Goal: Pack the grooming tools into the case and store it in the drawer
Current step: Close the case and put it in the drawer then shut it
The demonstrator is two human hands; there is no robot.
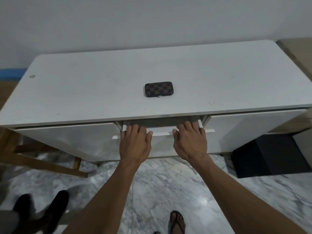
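Item: case (158, 89); small, flat, checkered brown and black; closed; lies flat near the middle of the white cabinet top (84, 92), well apart from both hands; no grooming tools visible loose on the top, so packing is judged done.

Item: drawer (162, 130); centre of the cabinet, between two white fronts; stands slightly out from under the top, a dark gap showing above its front panel; interior not visible.

Item: left hand (135, 144); palm down on the drawer's upper edge, left part; fingers hooked over the edge into the gap, close together; thumb out to the side, resting on the front lip; holds only the drawer front.

Item: right hand (190, 142); mirror placement on the right part of the same edge; fingers curled over it, slightly fanned; thumb pointing inward toward the other thumb; grips the drawer front, nothing else.

Step in hand, as judged: opening the drawer with both hands to make room for the case.

Next move calls for: an even, straight pull on both sides until the opening is deep enough; then one hand freed to reach up and across the top for the case.

Other: marble-patterned floor (160, 186); a sandalled foot (177, 222) below; dark shoes (42, 210) at lower left.
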